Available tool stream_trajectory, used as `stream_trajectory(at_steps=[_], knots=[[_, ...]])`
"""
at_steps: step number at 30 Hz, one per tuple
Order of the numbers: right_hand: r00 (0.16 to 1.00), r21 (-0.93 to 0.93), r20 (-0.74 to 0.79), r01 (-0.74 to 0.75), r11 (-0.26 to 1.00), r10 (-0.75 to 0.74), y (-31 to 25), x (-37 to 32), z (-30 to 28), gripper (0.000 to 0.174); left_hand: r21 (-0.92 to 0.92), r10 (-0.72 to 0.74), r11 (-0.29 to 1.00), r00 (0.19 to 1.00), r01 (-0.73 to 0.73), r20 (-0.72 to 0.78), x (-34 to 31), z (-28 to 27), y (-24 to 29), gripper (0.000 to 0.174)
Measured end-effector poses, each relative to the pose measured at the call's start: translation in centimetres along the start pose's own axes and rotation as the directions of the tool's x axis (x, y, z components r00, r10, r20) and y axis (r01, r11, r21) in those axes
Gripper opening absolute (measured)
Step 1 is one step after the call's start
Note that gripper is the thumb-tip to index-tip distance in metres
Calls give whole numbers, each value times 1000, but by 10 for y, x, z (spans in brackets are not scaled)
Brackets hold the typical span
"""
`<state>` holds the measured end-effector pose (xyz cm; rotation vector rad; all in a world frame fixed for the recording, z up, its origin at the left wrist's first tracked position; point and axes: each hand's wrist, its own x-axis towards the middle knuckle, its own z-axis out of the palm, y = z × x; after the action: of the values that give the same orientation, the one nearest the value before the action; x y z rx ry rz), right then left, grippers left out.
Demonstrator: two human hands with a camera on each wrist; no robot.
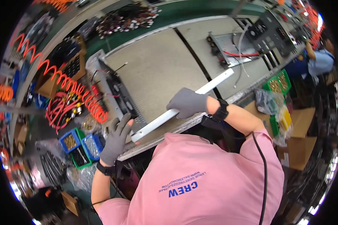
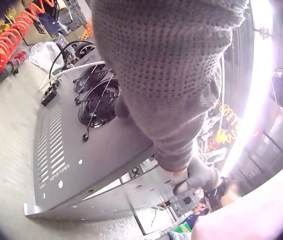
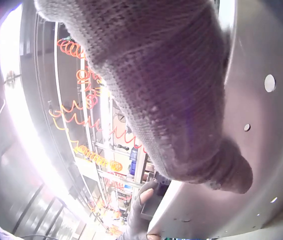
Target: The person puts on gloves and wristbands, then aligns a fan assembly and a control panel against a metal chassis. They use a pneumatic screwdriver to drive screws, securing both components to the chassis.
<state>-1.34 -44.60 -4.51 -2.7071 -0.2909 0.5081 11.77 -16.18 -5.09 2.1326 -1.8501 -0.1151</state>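
A long pale metal panel (image 1: pixel 154 123), seen nearly edge-on in the head view, slants across the near side of the bench. My right hand (image 1: pixel 187 103), in a grey knit glove, grips its upper edge near the middle. The right wrist view shows the panel's broad face (image 3: pixel 261 150) with round holes, the gloved fingers bent over its edge. At its near left end my left hand (image 1: pixel 116 140) pinches the corner, bare fingertips showing from the glove. Beside that corner stands a dark grey fan panel (image 2: pixel 61 155) with round fan guards and vent slots.
Coiled orange air hoses (image 1: pixel 75 88) hang at the left. Blue and green bins (image 1: pixel 90 146) of screws stand by my left arm. Farther right on the bench lie an open metal chassis (image 1: pixel 236 45) and a black panel (image 1: pixel 270 32). Another person (image 1: pixel 319 60) is at far right.
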Motion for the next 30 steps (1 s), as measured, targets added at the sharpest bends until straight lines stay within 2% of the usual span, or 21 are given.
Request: stream_trajectory(at_steps=[1,2,4,5,7,8,10,12,14,15,18,20,22,24,28,30], knots=[[999,11,11,46,999,-46,-1,-1,-1,24,13,7,1000,1000,-7,6,-1,1,-1,85],[1000,20,5,11,1000,-11,-4,-2,-3,24,24,11,1000,1000,-11,13,-1,2,-2,85],[999,187,-36,31,982,-25,-11,-3,-7,28,15,29,999,999,-30,37,1,2,-2,85],[999,189,-40,14,982,-7,-15,2,-5,28,8,29,1000,999,-29,44,0,3,-4,83],[980,201,-103,189,961,-171,-29,11,4,32,13,44,999,999,-44,4,1,4,-5,85],[978,199,-105,197,960,-179,-36,14,8,32,19,38,999,999,-39,4,3,4,-6,85],[975,153,-142,193,969,-172,-52,27,14,33,31,68,997,998,-69,7,2,3,-6,85],[990,103,-84,125,987,-116,-59,33,17,28,28,48,998,998,-49,36,2,0,-6,82],[984,105,-135,129,986,-114,-56,33,26,26,21,68,997,998,-68,3,1,3,-8,81],[989,113,-109,113,987,-101,-59,33,18,26,43,31,999,1000,-31,-1,1,3,-8,81],[991,101,-92,104,989,-95,-62,33,17,27,-12,54,998,999,-54,-3,1,4,-9,80],[971,35,-216,114,993,-104,-60,33,26,27,-5,65,998,998,-65,7,1,7,-11,80],[974,25,-204,104,994,-97,-64,34,25,29,14,46,999,999,-46,7,2,4,-10,81],[978,183,-200,91,979,-53,-70,35,21,34,-20,54,998,998,-53,29,2,2,-9,83],[971,162,-222,133,978,-95,-87,45,26,30,24,73,997,996,-74,55,5,-1,-9,84],[963,145,-256,121,982,-81,-88,39,34,35,-5,41,999,998,-41,54,6,-1,-17,83]])
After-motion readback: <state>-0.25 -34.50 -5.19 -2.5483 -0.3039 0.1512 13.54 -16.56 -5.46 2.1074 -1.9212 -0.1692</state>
